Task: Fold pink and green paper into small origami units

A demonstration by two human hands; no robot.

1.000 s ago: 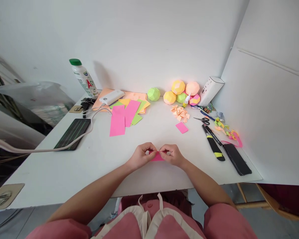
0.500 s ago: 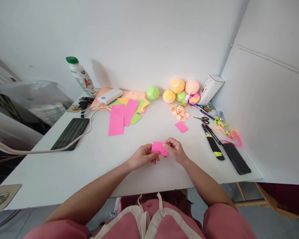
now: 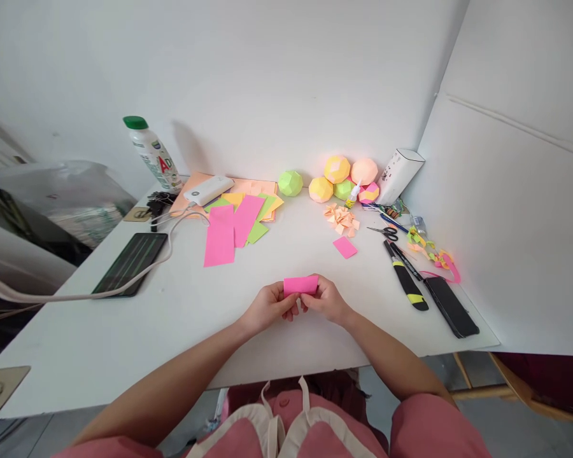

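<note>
Between my two hands is a small pink piece of paper, held level above the front part of the white table. My left hand pinches its left end, thumb on the lower edge. At the right end, my right hand grips it the same way, and the thumbs nearly meet. Another pink paper piece lies flat beyond my right hand. Behind it sits a pile of folded peach paper units.
Pink sheets lie at back left near a power bank and phone. Faceted paper balls stand by the wall with a glue bottle. Scissors, a utility knife and a black case lie right.
My right hand has shifted its grip from the paper's upper right to its lower right edge. The paper now looks narrower and more level. The view has tilted slightly.
</note>
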